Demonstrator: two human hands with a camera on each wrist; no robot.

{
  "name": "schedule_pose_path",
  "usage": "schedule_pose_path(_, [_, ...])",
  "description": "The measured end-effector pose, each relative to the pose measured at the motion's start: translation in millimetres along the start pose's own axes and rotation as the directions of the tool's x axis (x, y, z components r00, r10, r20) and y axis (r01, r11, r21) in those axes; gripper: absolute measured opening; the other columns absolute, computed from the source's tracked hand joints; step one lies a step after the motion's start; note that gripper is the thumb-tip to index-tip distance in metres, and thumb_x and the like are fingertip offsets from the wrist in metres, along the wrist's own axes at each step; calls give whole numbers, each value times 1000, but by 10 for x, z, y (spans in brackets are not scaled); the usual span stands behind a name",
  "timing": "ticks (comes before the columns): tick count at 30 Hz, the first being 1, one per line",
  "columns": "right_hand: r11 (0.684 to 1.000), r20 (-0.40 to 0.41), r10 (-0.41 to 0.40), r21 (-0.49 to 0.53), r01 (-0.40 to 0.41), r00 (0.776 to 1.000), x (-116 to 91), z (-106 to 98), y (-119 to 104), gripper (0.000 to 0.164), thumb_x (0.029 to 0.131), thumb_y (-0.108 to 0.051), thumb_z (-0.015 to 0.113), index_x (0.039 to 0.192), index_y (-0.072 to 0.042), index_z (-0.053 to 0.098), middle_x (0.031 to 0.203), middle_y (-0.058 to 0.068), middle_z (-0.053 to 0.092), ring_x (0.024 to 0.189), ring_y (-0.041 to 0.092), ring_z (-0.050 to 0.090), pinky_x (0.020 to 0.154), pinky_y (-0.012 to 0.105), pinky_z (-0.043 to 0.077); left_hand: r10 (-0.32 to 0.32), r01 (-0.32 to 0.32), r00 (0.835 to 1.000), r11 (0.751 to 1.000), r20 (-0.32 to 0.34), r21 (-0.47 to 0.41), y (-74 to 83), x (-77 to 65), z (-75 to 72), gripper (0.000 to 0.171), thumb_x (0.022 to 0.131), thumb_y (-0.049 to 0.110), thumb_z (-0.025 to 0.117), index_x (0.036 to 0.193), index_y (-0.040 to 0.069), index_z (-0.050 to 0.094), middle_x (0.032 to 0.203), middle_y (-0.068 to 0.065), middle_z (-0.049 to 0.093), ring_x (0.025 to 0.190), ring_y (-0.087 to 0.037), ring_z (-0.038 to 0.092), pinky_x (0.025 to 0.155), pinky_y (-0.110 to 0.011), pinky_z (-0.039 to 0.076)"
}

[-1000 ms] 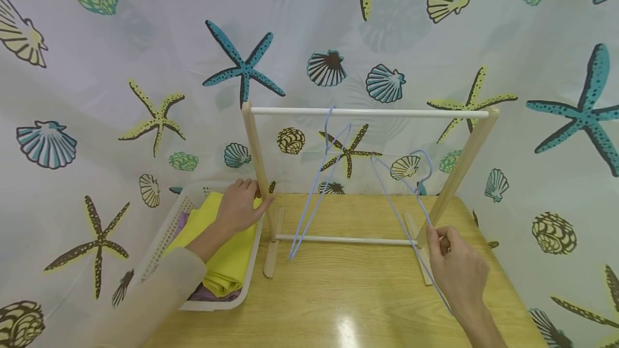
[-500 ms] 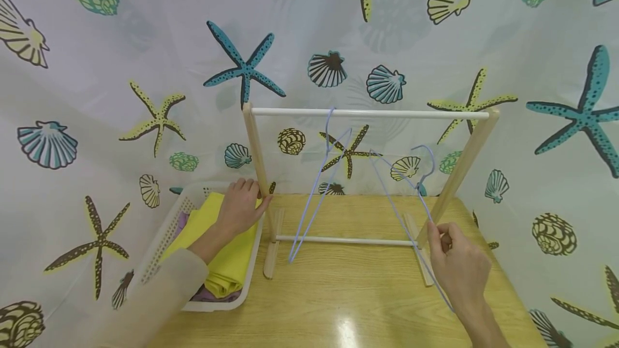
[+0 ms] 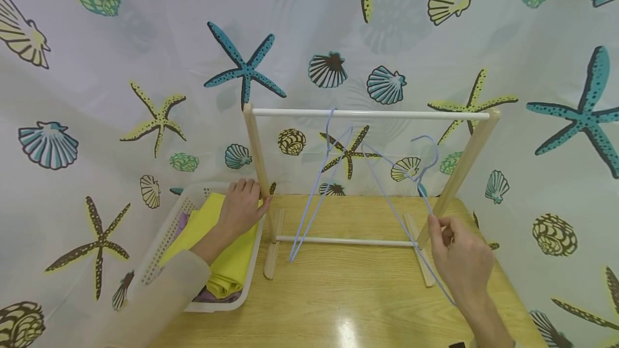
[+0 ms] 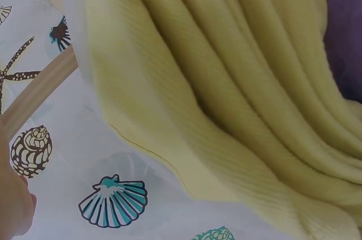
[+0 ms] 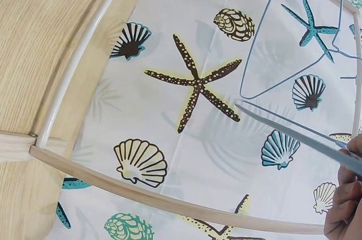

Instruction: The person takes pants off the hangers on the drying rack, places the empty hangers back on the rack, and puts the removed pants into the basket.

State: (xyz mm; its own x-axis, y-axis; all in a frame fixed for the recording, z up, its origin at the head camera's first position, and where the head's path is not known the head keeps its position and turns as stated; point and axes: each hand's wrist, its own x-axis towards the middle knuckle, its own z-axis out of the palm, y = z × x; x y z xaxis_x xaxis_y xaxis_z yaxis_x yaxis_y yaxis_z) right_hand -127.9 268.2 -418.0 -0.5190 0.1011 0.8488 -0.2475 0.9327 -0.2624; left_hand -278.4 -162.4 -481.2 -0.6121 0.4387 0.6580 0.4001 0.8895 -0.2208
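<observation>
My right hand pinches one side of a blue wire clothes hanger between thumb and fingers, at the right of the rack. The hanger tilts, its hook up and below the level of the top bar. Another blue hanger hangs by its hook from the white top bar of a small wooden garment rack. At the rack's left post my left hand grips the wood, thumb in front. The left wrist view catches only part of that hand beside the post.
Left of the rack stands a white perforated basket holding folded yellow cloth and purple cloth. The rack's feet rest on a wooden table. A curtain printed with shells and starfish surrounds the table at back and sides.
The hanger in my right hand has risen a little and turned, its hook now higher and further right. My right hand has shifted slightly up. My left hand stays on the post.
</observation>
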Motion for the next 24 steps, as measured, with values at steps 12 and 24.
schedule_pose_path(12, [999,-42,-32,29,33,999,218,-76,-77,34,96,-23,70,74,3,68,49,6,53,46,-5,22,41,18,13,-2,2,1000,1000,-31,1,8,3,22,37,96,37,74,82,7,58,80,-9,62,79,-29,57,70,-38,45])
schedule_pose_path(24, [998,-1,-48,-29,47,999,367,-79,-64,40,101,-31,65,75,0,70,51,6,54,44,9,35,42,22,20,2,-2,999,1000,-46,-2,9,-2,31,37,95,36,75,81,7,58,78,-9,61,76,-29,56,68,-37,43])
